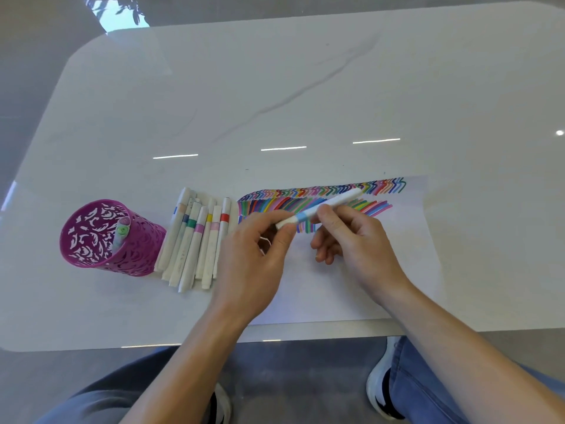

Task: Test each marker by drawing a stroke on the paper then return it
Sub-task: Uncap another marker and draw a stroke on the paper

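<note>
- Head view: your left hand [253, 258] has its fingers pinching the near end of the blue-banded marker [305, 214].
- Your right hand [357, 240] curls its fingers round the marker's barrel, just above the stroke-covered paper [321, 286].
- Other markers [195, 240] lie in a row on the bench [275, 87] between the paper and the magenta pen cup [101, 237].

- Indoor table setting; home or office cannot be told.
- Glossy white marble-look table [305, 87] fills the frame, mirroring strip lights [283, 148] at centre.
- Grey floor [290, 377] along the bottom.
</note>
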